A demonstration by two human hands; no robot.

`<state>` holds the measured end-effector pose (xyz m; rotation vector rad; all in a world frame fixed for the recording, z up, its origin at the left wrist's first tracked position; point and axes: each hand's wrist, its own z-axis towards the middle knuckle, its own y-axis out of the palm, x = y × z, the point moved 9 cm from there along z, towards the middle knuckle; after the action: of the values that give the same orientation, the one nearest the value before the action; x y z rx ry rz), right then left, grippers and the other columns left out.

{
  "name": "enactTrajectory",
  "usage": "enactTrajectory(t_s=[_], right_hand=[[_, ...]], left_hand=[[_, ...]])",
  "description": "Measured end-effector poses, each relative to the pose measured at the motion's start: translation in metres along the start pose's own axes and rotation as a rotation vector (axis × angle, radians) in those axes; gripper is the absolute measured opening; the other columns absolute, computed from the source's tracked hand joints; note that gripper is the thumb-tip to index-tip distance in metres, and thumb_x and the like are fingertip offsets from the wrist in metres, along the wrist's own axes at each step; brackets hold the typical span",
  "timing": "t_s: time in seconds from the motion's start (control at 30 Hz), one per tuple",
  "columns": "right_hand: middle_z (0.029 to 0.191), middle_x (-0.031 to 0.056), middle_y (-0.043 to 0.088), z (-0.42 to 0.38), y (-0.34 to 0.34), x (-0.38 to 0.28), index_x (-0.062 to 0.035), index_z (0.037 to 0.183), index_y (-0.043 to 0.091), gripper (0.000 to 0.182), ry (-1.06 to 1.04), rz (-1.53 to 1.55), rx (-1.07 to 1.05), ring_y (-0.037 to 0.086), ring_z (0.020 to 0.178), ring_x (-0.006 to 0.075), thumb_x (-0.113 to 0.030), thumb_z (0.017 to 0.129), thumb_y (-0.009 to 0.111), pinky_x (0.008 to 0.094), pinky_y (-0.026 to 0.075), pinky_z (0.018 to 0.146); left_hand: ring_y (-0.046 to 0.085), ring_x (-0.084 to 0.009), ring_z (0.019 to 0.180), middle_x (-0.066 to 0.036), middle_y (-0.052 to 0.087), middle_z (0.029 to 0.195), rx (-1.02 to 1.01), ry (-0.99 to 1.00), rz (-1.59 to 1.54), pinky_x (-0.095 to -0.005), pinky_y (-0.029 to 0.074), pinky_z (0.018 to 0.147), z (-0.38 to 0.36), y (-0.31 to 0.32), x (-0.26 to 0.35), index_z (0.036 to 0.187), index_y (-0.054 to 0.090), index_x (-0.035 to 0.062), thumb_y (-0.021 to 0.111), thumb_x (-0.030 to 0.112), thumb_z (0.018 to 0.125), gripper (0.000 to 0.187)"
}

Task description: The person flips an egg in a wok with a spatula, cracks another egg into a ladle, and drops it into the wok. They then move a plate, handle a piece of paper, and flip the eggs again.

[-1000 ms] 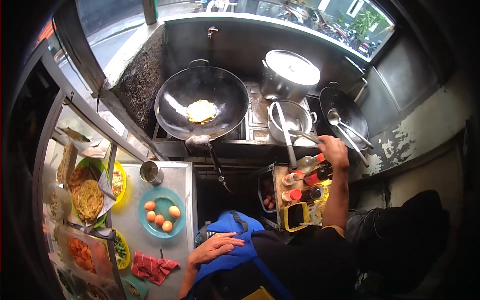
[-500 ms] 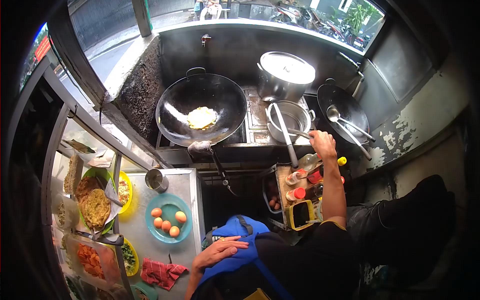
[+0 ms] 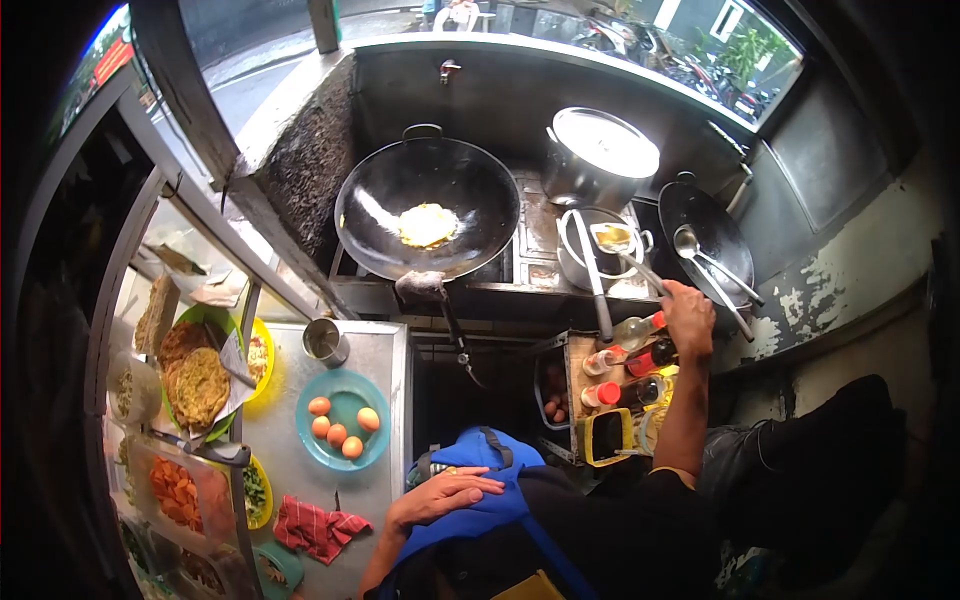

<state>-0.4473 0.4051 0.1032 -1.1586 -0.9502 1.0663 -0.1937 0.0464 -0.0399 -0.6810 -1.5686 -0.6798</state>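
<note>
Ladle point(image 3: 643, 269) sits clasped in the right hand point(image 3: 690, 318), bowl at the pot's point(image 3: 573, 266) mouth; left hand point(image 3: 452, 494) lies flat, fingers extended.

Right hand point(image 3: 688, 318) gripping ladle point(image 3: 644, 271), food point(image 3: 427, 226) in wok point(image 3: 482, 195)

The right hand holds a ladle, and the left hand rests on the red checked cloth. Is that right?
Not quite: the left hand rests on blue fabric, as the head view shows. The right hand does hold a ladle.
</note>
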Motion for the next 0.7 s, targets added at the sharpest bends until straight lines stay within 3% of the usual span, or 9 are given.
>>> enactTrajectory(t_s=[0.17, 0.4, 0.47, 0.53, 0.6, 0.7], right_hand=[[0.098, 0.0126, 0.070, 0.007, -0.032, -0.021, -0.0194, 0.118, 0.069, 0.030, -0.143, 0.013, 0.092, 0.069, 0.091, 0.0341, -0.024, 0.089, 0.068, 0.0459, 0.055, 0.079], [0.091, 0.0097, 0.067, 0.000, -0.055, -0.125, -0.0188, 0.114, 0.069, 0.029, -0.453, 0.063, 0.187, 0.067, 0.086, 0.0305, -0.018, 0.085, 0.071, 0.0434, 0.052, 0.077], [0.094, 0.0088, 0.068, 0.009, -0.040, -0.170, -0.0183, 0.114, 0.069, 0.029, -0.526, 0.159, 0.047, 0.067, 0.090, 0.0297, -0.016, 0.085, 0.070, 0.0433, 0.051, 0.081], [0.088, 0.0116, 0.069, 0.015, -0.016, -0.217, -0.0168, 0.110, 0.072, 0.029, -0.765, 0.278, 0.169, 0.067, 0.087, 0.0299, -0.014, 0.082, 0.070, 0.0468, 0.051, 0.078], [0.090, 0.0132, 0.070, 0.038, 0.021, -0.274, -0.0164, 0.107, 0.073, 0.025, -0.805, 0.271, 0.042, 0.068, 0.089, 0.0312, -0.017, 0.083, 0.067, 0.0467, 0.052, 0.079], [0.092, 0.0137, 0.072, 0.062, 0.051, -0.344, -0.0164, 0.107, 0.073, 0.024, -0.869, 0.250, 0.070, 0.069, 0.090, 0.0336, -0.017, 0.086, 0.062, 0.0455, 0.054, 0.080]], left_hand=[[0.033, -0.0322, 0.145, -0.006, 0.057, 0.142, 0.013, 0.020, -0.016, -0.0453, 0.023, 0.119, -0.001, 0.000, 0.004, 0.129, 0.064, 0.0073, 0.046, 0.036, 0.104, 0.043], [0.033, -0.0318, 0.145, -0.006, 0.057, 0.141, 0.100, 0.022, -0.014, -0.0452, 0.024, 0.118, -0.008, -0.001, 0.001, 0.130, 0.064, 0.0077, 0.046, 0.039, 0.104, 0.045], [0.036, -0.0338, 0.143, -0.008, 0.060, 0.138, 0.164, 0.009, -0.013, -0.0446, 0.026, 0.117, -0.012, -0.002, 0.003, 0.128, 0.065, 0.0076, 0.046, 0.035, 0.104, 0.041], [0.036, -0.0332, 0.143, -0.008, 0.060, 0.138, 0.203, 0.006, -0.020, -0.0446, 0.026, 0.117, -0.016, -0.002, 0.002, 0.128, 0.065, 0.0080, 0.046, 0.035, 0.104, 0.041], [0.036, -0.0327, 0.143, -0.007, 0.059, 0.138, 0.237, 0.000, -0.024, -0.0445, 0.025, 0.117, -0.019, -0.002, -0.001, 0.128, 0.065, 0.0084, 0.046, 0.035, 0.104, 0.041], [0.032, -0.0310, 0.145, -0.008, 0.058, 0.140, 0.245, -0.030, -0.056, -0.0440, 0.025, 0.118, -0.021, 0.003, -0.006, 0.131, 0.062, 0.0062, 0.046, 0.040, 0.104, 0.047]])
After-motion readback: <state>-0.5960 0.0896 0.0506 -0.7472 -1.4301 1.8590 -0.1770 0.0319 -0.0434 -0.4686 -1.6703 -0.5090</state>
